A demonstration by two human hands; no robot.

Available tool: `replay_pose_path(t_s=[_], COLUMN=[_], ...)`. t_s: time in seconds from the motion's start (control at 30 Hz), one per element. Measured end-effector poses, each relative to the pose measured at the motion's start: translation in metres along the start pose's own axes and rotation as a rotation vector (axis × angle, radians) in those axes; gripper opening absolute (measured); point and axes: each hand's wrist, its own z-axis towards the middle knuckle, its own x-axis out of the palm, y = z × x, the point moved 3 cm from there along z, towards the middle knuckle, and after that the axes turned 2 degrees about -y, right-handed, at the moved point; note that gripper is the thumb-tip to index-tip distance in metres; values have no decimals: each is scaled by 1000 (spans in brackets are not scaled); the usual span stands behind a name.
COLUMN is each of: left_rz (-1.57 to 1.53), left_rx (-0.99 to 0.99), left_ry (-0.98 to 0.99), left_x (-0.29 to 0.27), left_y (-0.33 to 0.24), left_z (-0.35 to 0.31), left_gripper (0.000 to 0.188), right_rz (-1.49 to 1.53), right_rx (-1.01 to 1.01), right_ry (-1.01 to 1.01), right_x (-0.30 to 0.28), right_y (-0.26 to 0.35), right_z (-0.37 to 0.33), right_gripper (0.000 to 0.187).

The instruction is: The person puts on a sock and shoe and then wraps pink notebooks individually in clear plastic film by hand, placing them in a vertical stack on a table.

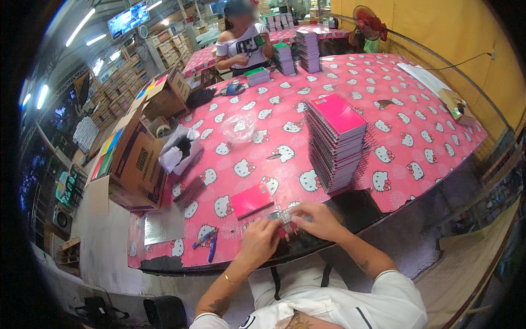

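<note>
My left hand (259, 237) and my right hand (319, 220) meet at the table's near edge, fingers pinched together. Between the fingertips is a small whitish, shiny thing (286, 217), too small to name. Just beyond my left hand, a bright pink notebook (252, 200) lies flat. Past my right hand rises a tall stack of spiral notebooks (335, 143), a pink cover on top. Pliers with blue handles (211, 244) rest on the table to the left of my left hand.
Cardboard boxes (138, 167) line the left side, near crumpled white paper (181, 149) and dark wire spirals (190, 192). Clear plastic (239, 128) lies mid-table. Across the table, a person (241, 46) handles something green beside more notebook stacks (308, 52). A red fan (370, 23) stands far right.
</note>
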Motion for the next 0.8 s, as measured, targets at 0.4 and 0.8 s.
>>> replay_pose_path(t_s=[0.4,0.8], left_rz=[-248,-253], left_rx=[550,442], left_ry=[-543,-348], left_x=[-33,7], left_y=[-39,-22], left_z=[256,247], left_gripper=[23,32], right_rz=[-170,-67], right_rx=[-292,-121], right_ry=[-728,-574], right_x=[-195,-187], right_y=[28,28], right_z=[67,73], right_gripper=[67,62])
